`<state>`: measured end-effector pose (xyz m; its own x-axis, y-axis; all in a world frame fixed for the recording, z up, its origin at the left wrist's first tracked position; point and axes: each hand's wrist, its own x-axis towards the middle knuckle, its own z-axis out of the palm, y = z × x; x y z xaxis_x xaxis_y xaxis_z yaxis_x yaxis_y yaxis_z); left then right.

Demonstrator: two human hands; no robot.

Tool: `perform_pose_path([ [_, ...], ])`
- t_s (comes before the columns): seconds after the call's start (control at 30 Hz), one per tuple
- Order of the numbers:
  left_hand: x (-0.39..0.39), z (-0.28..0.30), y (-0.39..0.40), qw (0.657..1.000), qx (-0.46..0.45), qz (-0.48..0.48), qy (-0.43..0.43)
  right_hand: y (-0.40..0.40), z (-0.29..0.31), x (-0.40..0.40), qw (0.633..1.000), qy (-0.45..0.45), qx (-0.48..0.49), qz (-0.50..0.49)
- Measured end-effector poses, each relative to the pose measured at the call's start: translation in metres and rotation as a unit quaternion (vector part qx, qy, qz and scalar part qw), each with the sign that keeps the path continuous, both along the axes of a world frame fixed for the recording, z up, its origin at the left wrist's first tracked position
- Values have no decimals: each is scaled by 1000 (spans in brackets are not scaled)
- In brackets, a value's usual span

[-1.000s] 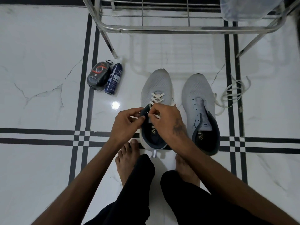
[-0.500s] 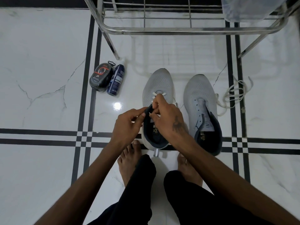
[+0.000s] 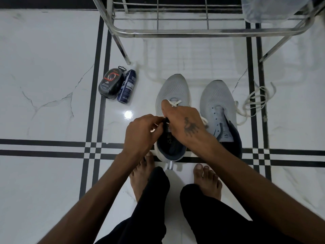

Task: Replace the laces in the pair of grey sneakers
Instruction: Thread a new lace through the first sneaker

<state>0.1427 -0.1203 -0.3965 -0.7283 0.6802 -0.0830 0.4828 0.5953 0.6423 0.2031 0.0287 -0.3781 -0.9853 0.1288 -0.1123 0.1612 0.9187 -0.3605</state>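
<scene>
Lacing on the left-hand grey mesh sneaker [image 3: 173,92] has moved on in the last second. A second ago several white crossings showed over its tongue and the right hand [image 3: 182,124] pinched a lace tip out in the open; now that hand has slid forward over the eyelet rows, and only the foremost crossing of the white flat lace [image 3: 173,103] shows past its fingertips. The left hand [image 3: 142,132] has closed in on the dark collar [image 3: 168,148], fingers curled and pinching near the top eyelets, but whether it grips the lace end or the collar edge I cannot tell. The right hand's fingers are bent down onto the lace area; what they have hold of is hidden under the hand. My judgement: the lace is being threaded or drawn tight through an upper eyelet, so this shoe is partly laced.

The other grey mesh sneaker [image 3: 218,103] stands just beside it on the white marble floor [image 3: 44,67] with bare eyelets, and a loose tangle of white lace [image 3: 255,101] lies at its outer side, so half the job remains.
</scene>
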Motion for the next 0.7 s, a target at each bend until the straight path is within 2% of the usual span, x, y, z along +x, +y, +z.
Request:
perform_pose_path([
  [0.1, 1, -4, 0, 998, 37, 7, -45, 6, -7, 0, 1000, 4, -11, 1],
  [0.17, 1, -9, -4, 992, 72, 30, -101, 11, -12, 2, 998, 2, -57, -15],
  [0.23, 1, -13, -7, 982, 88, 58, -154, 14, -15, 4, 993, 1, -106, -49],
  [0.33, 2, -18, -7, 975, 94, 78, -186, 11, -18, 8, 981, 1, -161, -109],
  [0.5, 1, -21, -4, 947, 131, 109, -272, 1, -18, 6, 973, -17, -178, -144],
  [0.63, 0, -20, 0, 943, 141, 115, -279, 0, -18, 5, 980, -28, -153, -126],
  [0.7, -1, -22, -1, 939, 146, 114, -289, 1, -17, 6, 973, -19, -178, -144],
])
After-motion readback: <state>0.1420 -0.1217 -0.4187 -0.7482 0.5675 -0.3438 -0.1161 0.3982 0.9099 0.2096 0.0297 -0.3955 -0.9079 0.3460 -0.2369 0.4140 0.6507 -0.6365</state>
